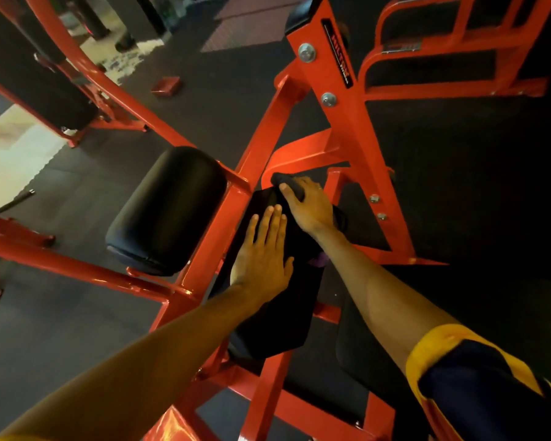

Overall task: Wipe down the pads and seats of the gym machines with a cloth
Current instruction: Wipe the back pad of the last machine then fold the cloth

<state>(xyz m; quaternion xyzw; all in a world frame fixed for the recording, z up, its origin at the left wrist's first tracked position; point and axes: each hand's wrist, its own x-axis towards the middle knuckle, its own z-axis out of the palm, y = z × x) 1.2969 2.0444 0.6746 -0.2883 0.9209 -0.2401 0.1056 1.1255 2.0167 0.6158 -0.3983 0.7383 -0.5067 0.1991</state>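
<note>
Pressing left hand, grip apart, flat on pad; right hand clamped round cloth.

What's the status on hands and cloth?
Left hand flat on narrow black upholstered pad. Right hand grips dark cloth at its top. Orange steel frame close alongside.

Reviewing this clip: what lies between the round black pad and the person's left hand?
An orange frame bar runs between the round black pad and the left hand. The head view shows it.
</note>
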